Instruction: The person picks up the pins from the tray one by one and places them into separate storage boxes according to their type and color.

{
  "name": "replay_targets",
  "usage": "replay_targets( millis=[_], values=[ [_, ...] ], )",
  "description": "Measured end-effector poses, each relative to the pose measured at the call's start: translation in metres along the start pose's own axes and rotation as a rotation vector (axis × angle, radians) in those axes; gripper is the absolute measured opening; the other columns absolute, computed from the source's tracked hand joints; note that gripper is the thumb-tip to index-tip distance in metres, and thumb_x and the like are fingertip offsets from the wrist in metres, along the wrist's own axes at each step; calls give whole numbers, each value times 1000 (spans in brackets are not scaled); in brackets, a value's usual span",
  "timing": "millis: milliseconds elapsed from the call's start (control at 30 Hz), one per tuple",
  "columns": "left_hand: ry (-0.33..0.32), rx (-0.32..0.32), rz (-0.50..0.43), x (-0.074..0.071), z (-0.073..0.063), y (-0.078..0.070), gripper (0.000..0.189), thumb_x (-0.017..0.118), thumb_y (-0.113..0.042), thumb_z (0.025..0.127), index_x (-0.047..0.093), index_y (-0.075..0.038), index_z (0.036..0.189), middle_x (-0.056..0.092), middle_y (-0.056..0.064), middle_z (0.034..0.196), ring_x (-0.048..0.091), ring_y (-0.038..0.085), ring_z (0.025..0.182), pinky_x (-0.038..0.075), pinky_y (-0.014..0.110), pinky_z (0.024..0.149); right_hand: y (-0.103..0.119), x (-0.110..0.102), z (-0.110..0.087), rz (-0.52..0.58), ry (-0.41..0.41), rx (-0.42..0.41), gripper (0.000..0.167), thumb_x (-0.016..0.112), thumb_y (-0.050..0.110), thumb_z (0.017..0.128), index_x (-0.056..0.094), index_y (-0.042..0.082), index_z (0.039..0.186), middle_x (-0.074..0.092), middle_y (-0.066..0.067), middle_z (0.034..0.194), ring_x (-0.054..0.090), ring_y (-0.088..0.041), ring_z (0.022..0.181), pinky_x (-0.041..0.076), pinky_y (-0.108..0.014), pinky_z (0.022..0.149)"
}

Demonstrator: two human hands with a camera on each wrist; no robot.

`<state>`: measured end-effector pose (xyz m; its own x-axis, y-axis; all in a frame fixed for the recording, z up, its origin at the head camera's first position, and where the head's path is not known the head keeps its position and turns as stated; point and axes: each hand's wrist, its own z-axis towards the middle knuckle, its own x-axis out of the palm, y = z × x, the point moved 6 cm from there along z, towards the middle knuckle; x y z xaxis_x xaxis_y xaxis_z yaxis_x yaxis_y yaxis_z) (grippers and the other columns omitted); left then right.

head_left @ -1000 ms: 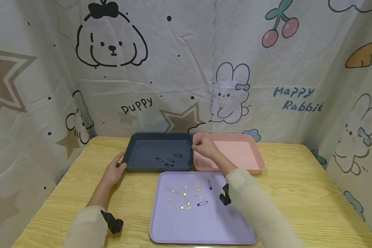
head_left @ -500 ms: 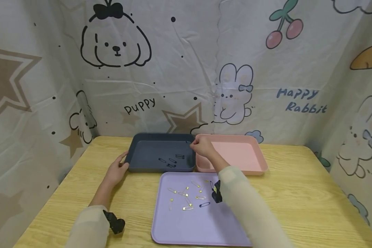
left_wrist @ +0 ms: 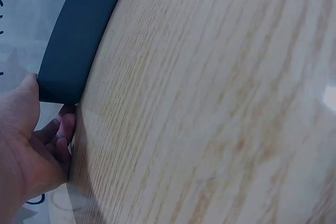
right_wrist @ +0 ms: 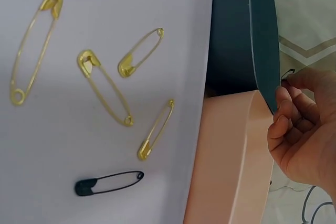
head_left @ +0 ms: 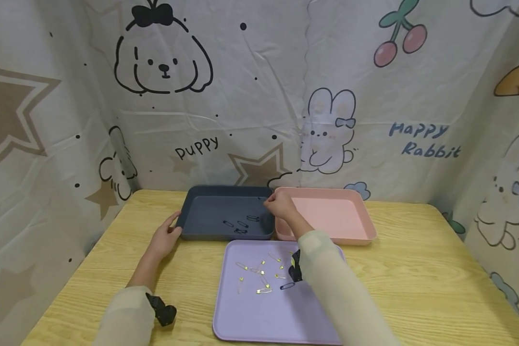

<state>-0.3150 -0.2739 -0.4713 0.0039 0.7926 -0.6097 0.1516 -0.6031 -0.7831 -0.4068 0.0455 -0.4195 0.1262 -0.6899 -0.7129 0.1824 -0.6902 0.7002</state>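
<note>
Inside dark tray (head_left: 212, 206), black pins (head_left: 240, 231), left grip (head_left: 162, 239) holding its corner, right grip (head_left: 282, 205) pinching another pin (right_wrist: 286, 73)

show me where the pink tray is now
In the head view, the pink tray sits right of centre at the table's back, beside the dark tray and beyond the purple tray.

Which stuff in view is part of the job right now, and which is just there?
Part of the job, apparently:
gold pins
black pins
purple tray
dark tray, left grip on it
held pin in the right grip
pink tray, probably

Just there:
table
printed cloth
black wrist devices
</note>
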Motion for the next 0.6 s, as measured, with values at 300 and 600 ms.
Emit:
replay_targets(
  millis=[300, 600],
  values=[
    [6, -7, 2, 0, -1, 0, 55, 36, -21, 99, 18, -20, 151, 31, 29, 144, 36, 39, 128, 32, 52, 100, -4, 2, 0, 2, -31, 13, 19, 60, 11, 85, 72, -4, 80, 68, -12, 82, 52, -15, 67, 43, -24, 60],
    [-1, -2, 14, 0, 0, 0, 55, 36, -20, 99, 19, -19, 151, 32, 30, 144, 37, 39, 127, 32, 52, 100, -2, 1, -3, 12, -38, 30, 19, 60, 12, 85, 71, -4, 84, 68, -13, 86, 54, -17, 71, 44, -25, 63]
  ],
)
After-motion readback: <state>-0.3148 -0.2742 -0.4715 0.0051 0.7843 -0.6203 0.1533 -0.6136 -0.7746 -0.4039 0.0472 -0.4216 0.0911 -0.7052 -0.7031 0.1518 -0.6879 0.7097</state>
